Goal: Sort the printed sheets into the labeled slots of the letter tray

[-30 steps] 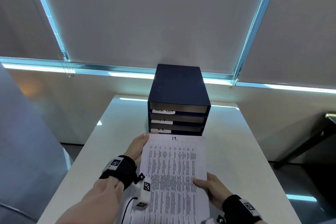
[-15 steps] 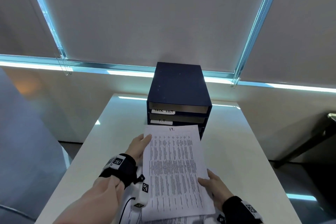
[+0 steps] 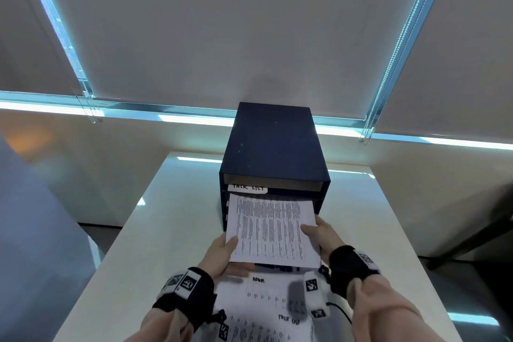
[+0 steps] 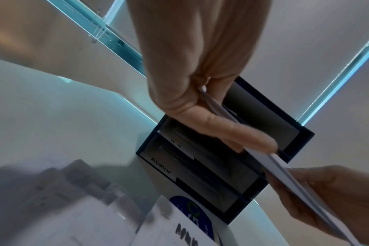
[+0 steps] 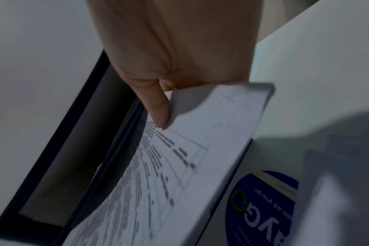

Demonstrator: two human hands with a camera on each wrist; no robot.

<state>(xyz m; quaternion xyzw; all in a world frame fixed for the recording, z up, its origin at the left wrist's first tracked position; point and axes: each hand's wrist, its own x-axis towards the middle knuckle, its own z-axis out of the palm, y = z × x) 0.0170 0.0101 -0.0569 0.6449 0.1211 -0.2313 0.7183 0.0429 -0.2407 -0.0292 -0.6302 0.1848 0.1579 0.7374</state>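
Printed sheet [image 3: 270,228] held at both near corners: left hand [image 3: 222,251] pinching the near-left corner, thumb on top; right hand [image 3: 319,232] pinching the near-right edge, thumb on the print. Both grips closed on the sheet, nothing released.

Long axis of the sheet pointing straight away from the body, into the letter tray [image 3: 273,147]. Far edge already at the front of the slot just below the "TASK LIST" label [image 3: 248,188]; cannot tell how far in. Slot label itself hidden by the paper. Lower slots marked "H.R." [image 4: 177,144] and "ADMIN" [image 4: 160,165], per the left wrist view.

Key relation: tray dead ahead of both grips, sheet tilted slightly up toward the opening, hands trailing at the near end, roughly level with each other. Next move, probably: straight push forward along the long axis, then let go.

Risk: skew or buckle if one side leads.

Remaining sheets [image 3: 266,311] flat on the table [image 3: 172,203], nearer the body.
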